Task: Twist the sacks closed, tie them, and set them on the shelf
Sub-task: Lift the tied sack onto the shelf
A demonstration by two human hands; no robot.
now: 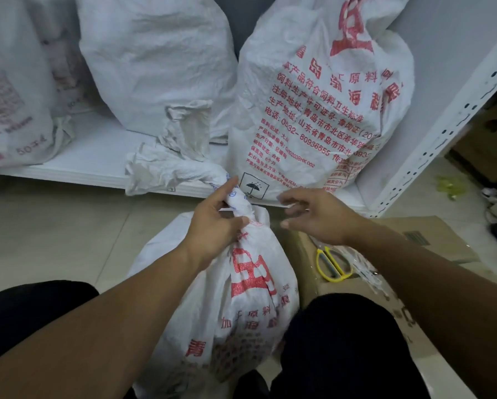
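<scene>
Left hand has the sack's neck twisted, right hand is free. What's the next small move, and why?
Probably bring the right hand onto the twisted neck to start tying it. The left hand grips the neck, no tie shows there, and the right hand hovers open beside it, holding nothing.

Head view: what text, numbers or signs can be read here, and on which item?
"电话: 0532-80936555": red print on the shelf sack.
"山东省青岛市市北区": address line on the same sack.
Boxed umbrella sign: near that sack's lower edge.
"加工原料": red print on the floor sack.
"50": on the left sack; what follows is blurred.
The sacks' remaining fine print and the box label: too small or blurred to read.
</scene>
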